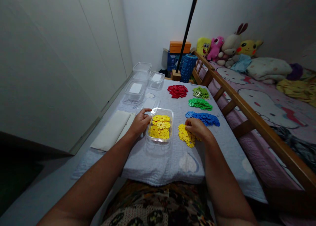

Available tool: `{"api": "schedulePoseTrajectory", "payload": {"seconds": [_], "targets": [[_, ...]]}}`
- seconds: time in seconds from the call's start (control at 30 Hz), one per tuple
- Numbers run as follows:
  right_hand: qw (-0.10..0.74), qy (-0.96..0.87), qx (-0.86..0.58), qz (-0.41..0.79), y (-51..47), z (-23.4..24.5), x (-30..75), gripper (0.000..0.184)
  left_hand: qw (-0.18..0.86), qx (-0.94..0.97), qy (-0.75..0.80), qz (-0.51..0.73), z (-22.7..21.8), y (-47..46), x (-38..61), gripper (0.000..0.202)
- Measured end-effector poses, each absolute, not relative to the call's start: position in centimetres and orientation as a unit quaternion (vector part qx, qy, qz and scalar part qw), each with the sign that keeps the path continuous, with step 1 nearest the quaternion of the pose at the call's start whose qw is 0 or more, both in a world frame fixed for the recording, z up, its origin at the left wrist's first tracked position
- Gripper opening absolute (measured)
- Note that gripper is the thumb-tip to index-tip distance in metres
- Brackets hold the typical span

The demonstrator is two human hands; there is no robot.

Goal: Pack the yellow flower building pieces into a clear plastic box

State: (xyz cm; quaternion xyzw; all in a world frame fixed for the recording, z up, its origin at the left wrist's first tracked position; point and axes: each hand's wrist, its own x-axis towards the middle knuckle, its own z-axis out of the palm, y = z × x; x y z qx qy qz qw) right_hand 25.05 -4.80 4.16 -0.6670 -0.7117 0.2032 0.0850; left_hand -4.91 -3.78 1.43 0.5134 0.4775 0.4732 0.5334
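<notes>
A clear plastic container (pixel 172 125) stands at the middle of the table, with yellow flower-shaped interlocking discs (pixel 161 125) layered inside it. My left hand (pixel 141 122) grips the container's left side, its fingers at the upper left corner. To the right of the container lies a loose pile of yellow discs (pixel 187 137). My right hand (pixel 197 127) is over that pile, fingertips pinched on a yellow disc at its top edge. Part of the pile is hidden beneath this hand.
Piles of blue discs (pixel 208 118), green discs (pixel 200 104), light green discs (pixel 201 93) and red pieces (pixel 177 91) lie beyond. Clear containers (pixel 135 88) stand at the back left. Folded white cloth (pixel 111 130) lies at left; a wooden bed rail (pixel 237 102) runs along the right.
</notes>
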Motion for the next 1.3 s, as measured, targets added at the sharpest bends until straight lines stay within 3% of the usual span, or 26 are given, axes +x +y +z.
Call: {"api": "schedulePoseTrajectory", "payload": {"seconds": [0.23, 0.4, 0.5, 0.63, 0.87, 1.0, 1.2, 1.3], "targets": [[0.217, -0.685, -0.628, 0.298, -4.7, 4.9, 26.7, 0.003, 0.536, 0.513, 0.473, 0.475, 1.1, -3.6, -5.0, 0.045], [0.36, -0.658, -0.579, 0.319, -4.3, 5.9, 25.4, 0.013, 0.535, 0.516, 0.474, 0.473, 1.1, -3.6, -5.0, 0.045], [0.397, -0.666, -0.539, 0.33, -4.3, 6.5, 22.4, 0.013, 0.537, 0.513, 0.472, 0.476, 1.2, -3.7, -4.9, 0.045], [0.333, -0.725, -0.529, 0.289, -4.7, 7.0, 17.9, 0.005, 0.541, 0.509, 0.471, 0.475, 1.1, -3.6, -4.9, 0.046], [0.199, -0.772, -0.582, 0.158, -4.8, 6.7, 13.4, 0.015, 0.546, 0.506, 0.462, 0.482, 0.9, -3.5, -4.9, 0.045], [0.203, -0.77, -0.587, 0.149, -4.7, 6.8, 14.0, 0.018, 0.542, 0.511, 0.463, 0.48, 0.9, -3.5, -4.9, 0.045], [0.287, -0.728, -0.606, 0.144, -3.5, 6.9, 20.9, 0.016, 0.529, 0.523, 0.472, 0.472, 1.0, -3.5, -5.0, 0.044], [0.23, -0.711, -0.652, 0.125, -3.4, 6.5, 24.0, 0.017, 0.525, 0.528, 0.474, 0.471, 0.9, -3.5, -5.1, 0.044]]}}
